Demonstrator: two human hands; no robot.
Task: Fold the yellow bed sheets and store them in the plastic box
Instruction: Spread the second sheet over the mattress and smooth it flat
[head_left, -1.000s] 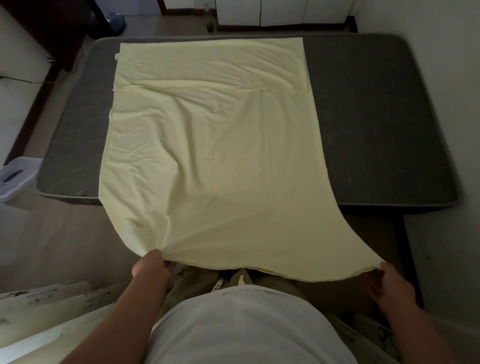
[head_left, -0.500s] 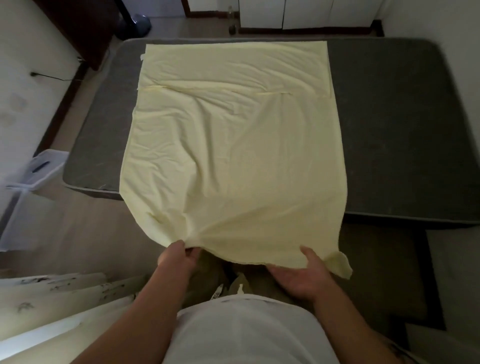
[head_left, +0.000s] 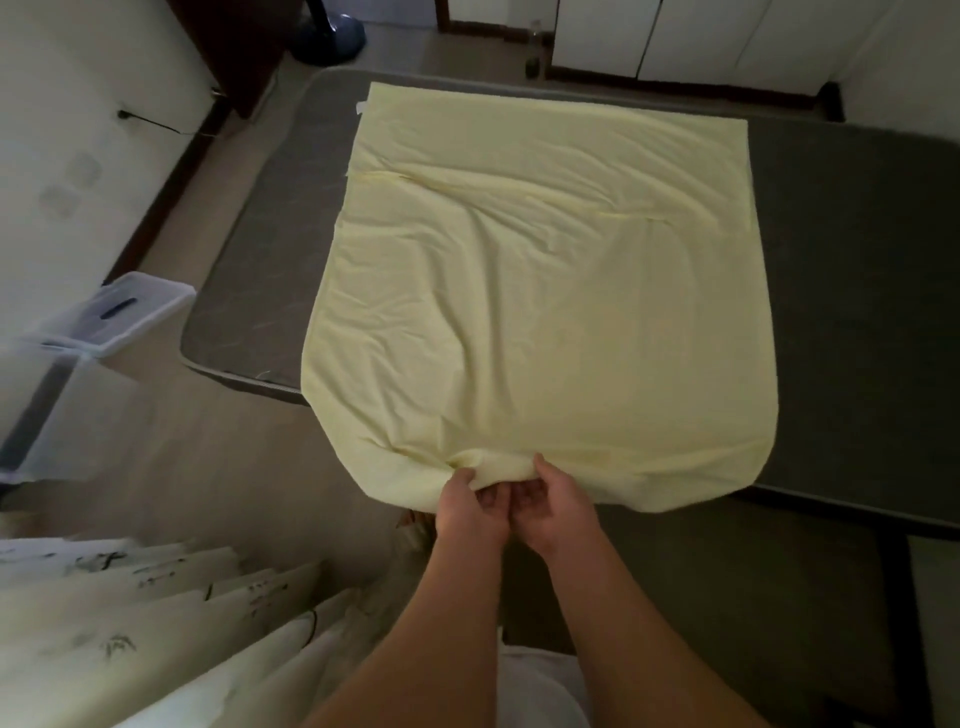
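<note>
Hands together at the near edge of the sheet (head_left: 540, 291): left hand (head_left: 470, 506) and right hand (head_left: 550, 501) side by side, knuckles nearly touching, fingers curled into the bunched hem at its middle. Both clamped on cloth, thumbs on top, fingertips tucked under and hidden.

Sheet spread over the left and middle of the mattress (head_left: 852, 291), far edge flat and square, near edge hanging off the mattress front and puckered where pinched. Near corners drooping loose to left and right of the grip. Box (head_left: 111, 317) on the floor to the left, well apart from the sheet, lid resting askew on top.

Likely step: bringing the near corners together to halve the sheet lengthwise, or gathering the hem for a fold away toward the far edge. Cannot tell which from this view.

For doing it well:
- Match hem to hem before lifting; check that both layers sit in one pinch, not a stray fold only.
- Keep tension even, since thin cotton slides and wrinkles easily.
- Lift high enough to clear the mattress edge, then carry far and lay down flat.
- Smooth the diagonal creases near the middle outward with flat palms afterwards.
- Watch the drooping corners: easy to trap under the fold.

Folding barely begun; storing not yet started.
</note>
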